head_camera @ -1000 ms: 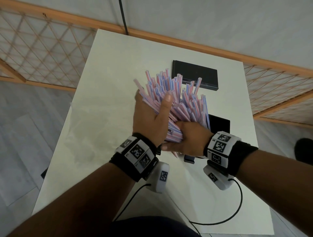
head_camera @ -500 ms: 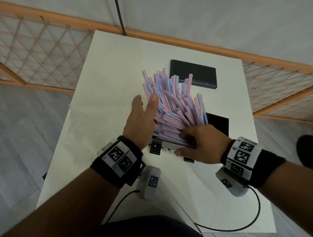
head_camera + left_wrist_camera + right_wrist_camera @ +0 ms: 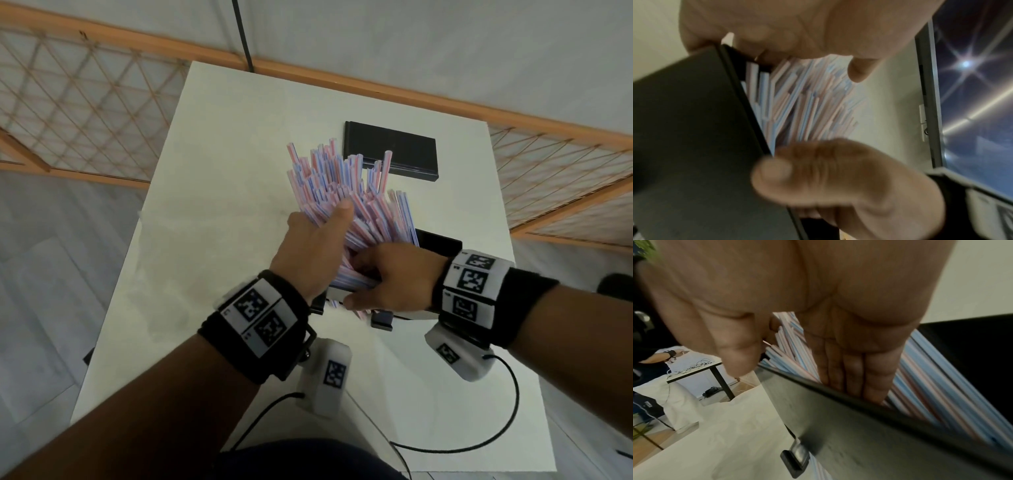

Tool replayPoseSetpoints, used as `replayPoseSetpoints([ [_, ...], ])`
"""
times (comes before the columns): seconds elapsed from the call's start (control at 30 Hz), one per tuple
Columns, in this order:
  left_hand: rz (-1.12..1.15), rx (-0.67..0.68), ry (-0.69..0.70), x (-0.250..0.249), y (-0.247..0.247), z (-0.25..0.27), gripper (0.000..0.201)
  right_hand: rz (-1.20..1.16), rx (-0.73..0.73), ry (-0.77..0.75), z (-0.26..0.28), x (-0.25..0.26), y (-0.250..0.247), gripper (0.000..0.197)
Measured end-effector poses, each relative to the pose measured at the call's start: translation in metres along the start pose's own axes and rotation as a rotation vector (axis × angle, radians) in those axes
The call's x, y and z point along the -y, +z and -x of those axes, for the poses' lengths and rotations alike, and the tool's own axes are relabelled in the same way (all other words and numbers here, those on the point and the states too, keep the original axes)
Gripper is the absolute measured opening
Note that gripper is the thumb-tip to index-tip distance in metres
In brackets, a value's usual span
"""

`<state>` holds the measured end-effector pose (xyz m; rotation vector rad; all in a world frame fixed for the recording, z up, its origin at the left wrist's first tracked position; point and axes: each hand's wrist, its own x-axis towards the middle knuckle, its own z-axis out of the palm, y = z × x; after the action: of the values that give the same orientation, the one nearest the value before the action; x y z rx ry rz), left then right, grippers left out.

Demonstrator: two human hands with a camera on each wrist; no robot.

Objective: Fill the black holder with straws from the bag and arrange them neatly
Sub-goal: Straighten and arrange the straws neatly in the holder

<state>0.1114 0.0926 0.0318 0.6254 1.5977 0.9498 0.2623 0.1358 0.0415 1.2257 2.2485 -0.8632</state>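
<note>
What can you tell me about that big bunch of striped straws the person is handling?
The straws are thin pale tubes with pink and blue stripes, many of them, standing in the black holder on the white table. They lean away from the person and fan out unevenly, tips at differing heights. The left hand lies against their left side, thumb on top; the right hand has its fingers tucked among them at the holder's rim.

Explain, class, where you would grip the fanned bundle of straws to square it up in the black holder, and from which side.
Grip the straws low, just above the black holder rim, from both flanks. They converge there and splay at the tips, so squeezing near the base likely steers the whole fan.
</note>
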Motion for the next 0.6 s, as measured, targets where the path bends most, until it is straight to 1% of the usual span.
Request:
replayPoseSetpoints([
  [0.07,0.030,-0.013,-0.010,0.000,0.005,0.001,0.072,0.006,0.101,0.042,-0.005,0.006,-0.005,0.051],
  [0.1,0.036,-0.022,-0.014,0.001,0.007,0.001,0.061,0.021,0.149,0.059,-0.009,0.007,-0.007,0.056],
  [0.13,0.042,-0.031,-0.003,0.001,0.008,0.002,0.055,0.040,0.192,0.078,-0.013,0.009,-0.010,0.063],
  [0.2,0.063,-0.055,0.014,0.001,0.008,0.002,0.052,0.077,0.262,0.109,-0.019,0.013,-0.014,0.083],
  [0.27,0.071,-0.076,0.023,0.002,0.008,0.000,0.054,0.113,0.300,0.124,-0.021,0.016,-0.013,0.097],
  [0.33,0.015,-0.107,0.052,0.000,0.007,0.001,0.059,0.115,0.289,0.115,-0.022,0.015,-0.008,0.100],
  [0.43,-0.100,-0.172,0.123,0.002,0.005,0.000,0.077,-0.009,0.220,0.065,-0.019,0.013,0.002,0.102],
  [0.47,-0.125,-0.188,0.157,0.002,0.005,0.001,0.080,-0.080,0.187,0.044,-0.017,0.013,0.003,0.097],
  [0.53,-0.122,-0.231,0.234,0.005,0.004,0.001,0.084,-0.205,0.151,-0.003,-0.016,0.014,0.005,0.072],
  [0.57,-0.104,-0.249,0.265,0.005,0.004,0.001,0.087,-0.233,0.145,-0.021,-0.015,0.016,0.004,0.064],
  [0.6,-0.093,-0.266,0.294,0.007,0.003,-0.001,0.090,-0.231,0.136,-0.030,-0.014,0.018,0.001,0.063],
])
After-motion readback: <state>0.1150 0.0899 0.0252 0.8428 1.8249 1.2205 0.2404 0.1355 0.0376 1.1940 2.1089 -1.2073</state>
